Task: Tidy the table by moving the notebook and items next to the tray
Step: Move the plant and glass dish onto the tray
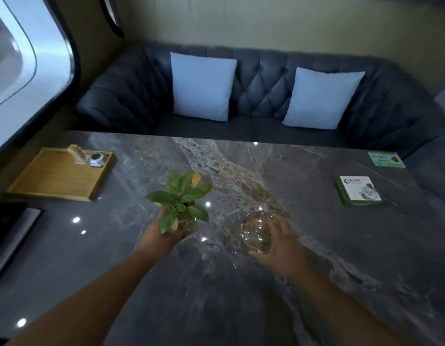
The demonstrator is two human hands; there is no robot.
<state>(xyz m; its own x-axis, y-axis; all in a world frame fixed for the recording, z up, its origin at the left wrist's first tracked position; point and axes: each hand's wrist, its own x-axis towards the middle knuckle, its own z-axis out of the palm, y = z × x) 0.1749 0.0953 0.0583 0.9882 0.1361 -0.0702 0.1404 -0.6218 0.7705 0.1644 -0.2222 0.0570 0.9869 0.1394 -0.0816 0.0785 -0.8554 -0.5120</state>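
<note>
A: Grey marble tabletop (316,245), dark sofa (261,96) behind. Tray?
B: Wooden tray (54,181) at left edge of frame, upper half.
A: Hands?
B: Left hand (161,236) grips small plant in glass (181,203), centre. Right hand (279,240) curls round clear glass bowl (256,232), just right of it.
A: Other items?
B: Green-white box (357,190) far right; dark notebook (9,233) at left edge, below tray.

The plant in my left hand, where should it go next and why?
Probably carry the plant left and set it on the table beside the tray. The left hand already grips its glass pot, and the tray sits far to the left.
</note>
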